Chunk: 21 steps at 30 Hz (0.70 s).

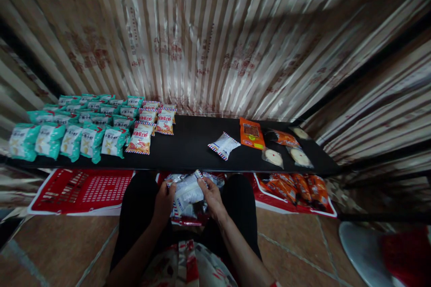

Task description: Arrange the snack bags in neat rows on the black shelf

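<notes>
Over the basket between my knees, a white snack bag [188, 192] is held back side up, showing fine print and a striped edge. My right hand [213, 196] pinches its upper right corner. My left hand [164, 202] is closed at the left edge of the bag, beside other silvery packaging; whether it grips a second bag too I cannot tell. Below lie more such bags in a red basket [188, 222], mostly hidden by my hands. On the black shelf [191, 139] ahead, one white snack bag [224, 145] lies back side up.
Teal snack bags [82, 132] stand in rows at the shelf's left, beside orange-and-white snack bags [140, 137]. At right lie an orange packet [251, 133] and round wrapped discs [273, 157]. Red baskets [81, 190] sit below; the right one holds orange packets [303, 187]. A striped curtain [202, 31] hangs behind.
</notes>
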Each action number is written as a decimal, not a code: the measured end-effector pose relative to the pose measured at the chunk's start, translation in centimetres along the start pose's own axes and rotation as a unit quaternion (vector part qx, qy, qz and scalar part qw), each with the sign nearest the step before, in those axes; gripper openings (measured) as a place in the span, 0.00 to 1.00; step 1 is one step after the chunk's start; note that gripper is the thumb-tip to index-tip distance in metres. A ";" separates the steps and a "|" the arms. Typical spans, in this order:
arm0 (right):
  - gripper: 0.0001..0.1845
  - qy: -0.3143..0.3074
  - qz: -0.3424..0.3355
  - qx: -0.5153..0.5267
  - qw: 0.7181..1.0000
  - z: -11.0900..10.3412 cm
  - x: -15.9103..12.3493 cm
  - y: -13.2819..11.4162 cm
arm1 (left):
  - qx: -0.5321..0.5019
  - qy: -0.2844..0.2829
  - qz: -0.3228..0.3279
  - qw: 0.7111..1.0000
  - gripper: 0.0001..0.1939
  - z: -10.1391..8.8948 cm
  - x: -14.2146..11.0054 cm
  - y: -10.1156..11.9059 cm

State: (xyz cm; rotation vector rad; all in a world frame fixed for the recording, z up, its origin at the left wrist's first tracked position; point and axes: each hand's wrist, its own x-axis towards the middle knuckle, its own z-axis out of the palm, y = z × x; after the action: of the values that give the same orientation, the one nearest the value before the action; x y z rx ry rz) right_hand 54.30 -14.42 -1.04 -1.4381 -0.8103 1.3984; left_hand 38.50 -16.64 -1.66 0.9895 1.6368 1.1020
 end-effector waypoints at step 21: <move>0.17 -0.038 0.119 -0.062 0.990 1.0 1.3 0.0 | 0.143 -0.129 0.358 0.914 0.16 -1.5 -0.8 -1.9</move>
State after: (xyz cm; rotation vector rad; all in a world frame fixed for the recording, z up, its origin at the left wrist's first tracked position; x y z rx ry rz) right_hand 53.48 -13.08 -1.37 -1.6267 -0.8052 1.6149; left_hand 37.10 -18.30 -2.98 1.9429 1.2523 1.1311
